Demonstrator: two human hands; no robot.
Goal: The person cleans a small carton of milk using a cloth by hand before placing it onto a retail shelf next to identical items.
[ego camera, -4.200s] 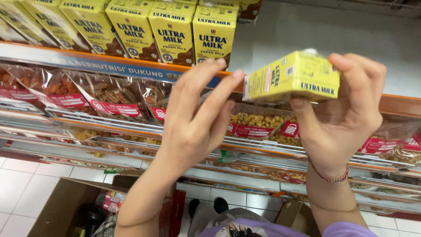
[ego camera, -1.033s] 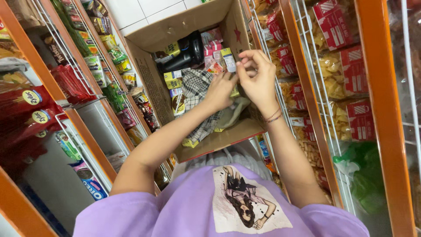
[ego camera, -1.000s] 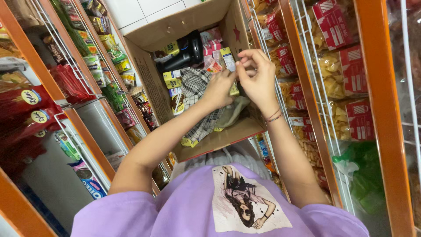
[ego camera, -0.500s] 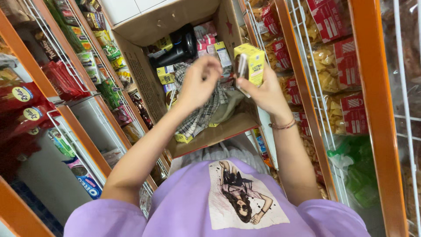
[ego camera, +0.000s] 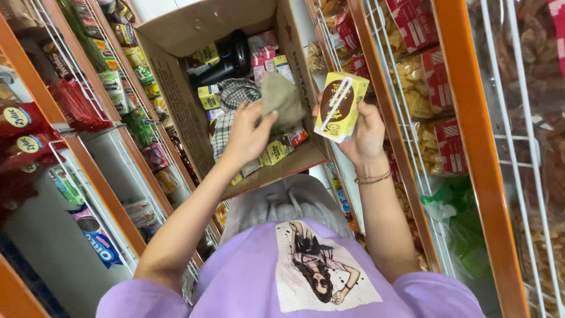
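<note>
My right hand (ego camera: pixel 364 132) holds a small yellow drink carton (ego camera: pixel 340 107) with a brown patch and a straw taped on its back, raised above the front right corner of an open cardboard box (ego camera: pixel 176 100) on the floor. My left hand (ego camera: pixel 247 136) grips an olive-green cloth (ego camera: pixel 282 100) lifted over the box. Under it lie a checked cloth (ego camera: pixel 232 97), more yellow cartons (ego camera: pixel 275 152), pink cartons (ego camera: pixel 262 50) and a black bottle (ego camera: pixel 226 59).
Orange-framed wire shelves line both sides of a narrow aisle. Red snack bags (ego camera: pixel 76 103) and biscuit packs (ego camera: pixel 97 241) fill the left shelves. Bagged chips with red labels (ego camera: pixel 421 70) and a green bag (ego camera: pixel 459 224) hang on the right.
My right hand has lifted a yellow carton out of the box and turned its back side up. My left hand has taken hold of the olive cloth and raised it.
</note>
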